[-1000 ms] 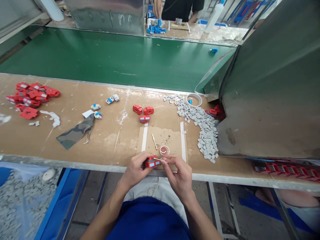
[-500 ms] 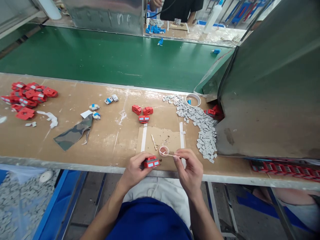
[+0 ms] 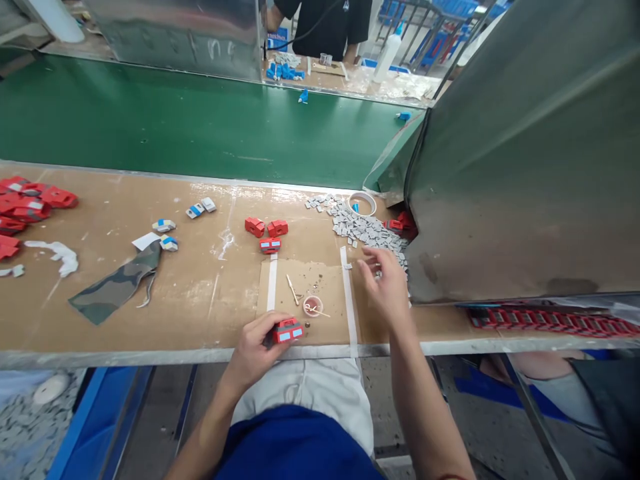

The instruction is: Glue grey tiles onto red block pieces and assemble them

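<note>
Since half a second ago the stick has been left in the small cup (image 3: 313, 307), and the right hand (image 3: 384, 283), released, reaches over the grey chips (image 3: 367, 230). The red block (image 3: 287, 331), light, rigid, is gripped by its sides in the left hand (image 3: 257, 347) at the tabletop (image 3: 200, 293) edge.

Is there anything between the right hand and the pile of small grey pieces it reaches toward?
Nothing visible stands in the way. The right hand hovers, fingers spread, at the near edge of the grey pieces; only bare bench lies between them. The left hand holds a red part well aside.
</note>
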A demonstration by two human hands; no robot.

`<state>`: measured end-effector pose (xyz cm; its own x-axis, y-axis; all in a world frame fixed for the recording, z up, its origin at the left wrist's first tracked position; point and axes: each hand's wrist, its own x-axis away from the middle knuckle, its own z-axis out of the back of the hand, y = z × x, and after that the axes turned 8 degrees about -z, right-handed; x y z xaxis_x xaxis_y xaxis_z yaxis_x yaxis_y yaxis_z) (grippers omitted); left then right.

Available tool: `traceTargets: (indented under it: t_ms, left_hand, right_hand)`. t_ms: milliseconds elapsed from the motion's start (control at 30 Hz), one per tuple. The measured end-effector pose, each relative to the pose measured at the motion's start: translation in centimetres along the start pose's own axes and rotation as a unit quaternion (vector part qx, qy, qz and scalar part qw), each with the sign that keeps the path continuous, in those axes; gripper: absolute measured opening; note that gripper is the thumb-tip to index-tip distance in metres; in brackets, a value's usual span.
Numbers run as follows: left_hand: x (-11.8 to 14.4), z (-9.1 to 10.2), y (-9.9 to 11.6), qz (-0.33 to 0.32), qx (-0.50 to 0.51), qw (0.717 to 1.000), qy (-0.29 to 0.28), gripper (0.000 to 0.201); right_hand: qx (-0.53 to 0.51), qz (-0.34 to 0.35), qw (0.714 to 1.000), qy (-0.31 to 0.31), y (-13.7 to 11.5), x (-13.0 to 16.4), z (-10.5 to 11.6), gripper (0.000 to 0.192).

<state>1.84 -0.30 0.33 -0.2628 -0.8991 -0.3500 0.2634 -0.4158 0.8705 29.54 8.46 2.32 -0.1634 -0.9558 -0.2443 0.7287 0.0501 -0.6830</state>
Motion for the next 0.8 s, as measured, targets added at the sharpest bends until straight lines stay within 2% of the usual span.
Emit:
traceTargets:
  t_ms: [133,267,300,433,567,700,800]
  left_hand:
    - [0.1,0.1,0.0,0.012,0.009,1.0,0.006,0.017]
    - [0.0,0.2,-0.1,0.032,0.026,0.999,0.005,0.017]
    - [0.0,0.2,-0.1,0.037,0.03,0.999,0.003,0.017]
    - [0.2,0.4,-0.4,0.05,0.037,0.998,0.001,0.02]
    - [0.5,0.6,-0.8,0.044,0.049,0.998,-0.02,0.042]
    - [1.0,0.4,-1.0,0.09,0.094,0.991,-0.036,0.057]
    - [1.2,0.0,-1.0,0.127,0.146,0.981,-0.019,0.052]
  right_hand:
    - [0.154,-0.032,0.986,-0.062,2.0,-5.5,-1.5,0.02]
    - [0.218,-0.026,0.971,-0.097,2.1,-7.2,-2.8,0.006]
    - [0.229,-0.023,0.968,-0.103,2.0,-7.3,-2.9,0.007]
    - [0.272,-0.013,0.955,-0.122,1.3,-6.9,-2.0,0.02]
    - [0.281,0.002,0.95,-0.138,0.7,-5.4,0.7,0.022]
    - [0.288,0.034,0.936,-0.2,0.3,-2.4,2.8,0.026]
    - [0.309,0.039,0.917,-0.25,0.0,-0.3,2.6,0.033]
